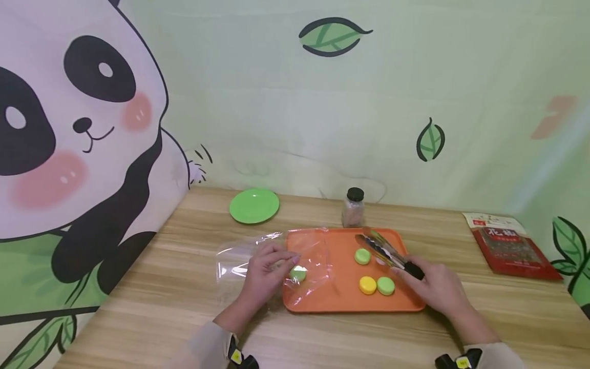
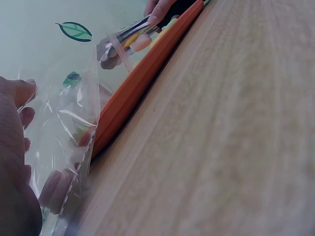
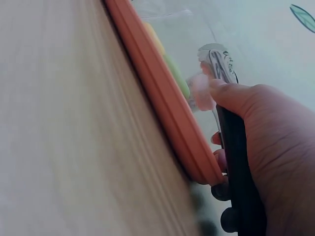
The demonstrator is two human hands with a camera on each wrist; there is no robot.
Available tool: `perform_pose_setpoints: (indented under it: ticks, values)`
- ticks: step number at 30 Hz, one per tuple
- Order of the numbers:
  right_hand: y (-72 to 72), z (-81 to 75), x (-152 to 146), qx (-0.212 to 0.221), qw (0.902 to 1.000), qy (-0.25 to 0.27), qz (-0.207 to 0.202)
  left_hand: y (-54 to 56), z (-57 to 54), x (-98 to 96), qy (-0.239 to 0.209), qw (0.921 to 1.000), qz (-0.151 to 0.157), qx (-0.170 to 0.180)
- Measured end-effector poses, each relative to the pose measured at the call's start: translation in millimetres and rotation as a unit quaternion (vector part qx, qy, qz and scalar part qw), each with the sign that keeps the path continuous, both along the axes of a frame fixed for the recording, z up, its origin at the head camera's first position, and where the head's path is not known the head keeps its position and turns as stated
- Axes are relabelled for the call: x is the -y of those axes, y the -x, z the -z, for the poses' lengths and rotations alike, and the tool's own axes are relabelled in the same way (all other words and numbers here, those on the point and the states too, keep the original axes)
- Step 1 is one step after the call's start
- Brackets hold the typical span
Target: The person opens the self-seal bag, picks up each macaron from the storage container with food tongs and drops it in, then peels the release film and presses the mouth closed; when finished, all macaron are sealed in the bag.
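My left hand (image 1: 264, 274) pinches a clear plastic bag (image 1: 232, 259), which spreads across the left end of an orange tray (image 1: 332, 303). A green macaron-like disc (image 1: 297, 274) shows through the film by the fingertips. In the left wrist view the bag (image 2: 64, 113) hangs beside the fingers, crinkled and shiny. My right hand (image 1: 438, 287) grips metal tongs (image 1: 384, 251) by their black handle, over the tray's right side. Near the tongs lie a green disc (image 1: 362, 256), a yellow disc (image 1: 367, 285) and another green disc (image 1: 385, 286). Something pink (image 3: 202, 93) shows beside the tongs, partly hidden.
Behind the tray stands a small jar (image 1: 353, 210) with a black lid. A green plate (image 1: 254, 206) lies at the back left of the wooden table (image 1: 152, 287). To the right is a red and white packet (image 1: 511, 246). A printed backdrop rises behind the table.
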State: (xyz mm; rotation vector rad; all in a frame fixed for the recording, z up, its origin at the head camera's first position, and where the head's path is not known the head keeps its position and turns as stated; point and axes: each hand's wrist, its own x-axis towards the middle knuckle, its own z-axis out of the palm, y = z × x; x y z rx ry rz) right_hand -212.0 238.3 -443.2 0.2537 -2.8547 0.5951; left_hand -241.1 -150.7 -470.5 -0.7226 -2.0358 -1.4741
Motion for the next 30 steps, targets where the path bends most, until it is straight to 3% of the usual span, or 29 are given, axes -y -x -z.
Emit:
perform_pose_setpoints:
  ticks: [8, 18, 23, 30]
  values:
    - [2.7, 1.6, -3.2, -0.018, 0.9993, 0.031, 0.000, 1.1, -2.6, -1.5, 0.002, 1.0000, -0.006, -0.005]
    - [3.5, 7.9, -6.5, -0.044, 0.9979, 0.047, -0.005, -20.6, -27.2, -5.8, 0.001, 1.0000, 0.006, 0.006]
    - [2.5, 8.8, -7.1, -0.050, 0.9975, 0.048, -0.010, -18.9, -21.3, -5.4, -0.005, 0.9995, 0.010, 0.028]
    - [3.3, 6.3, -6.4, -0.027, 0.9987, 0.042, 0.001, -23.4, -30.4, -5.9, 0.009, 0.9988, 0.030, 0.037]
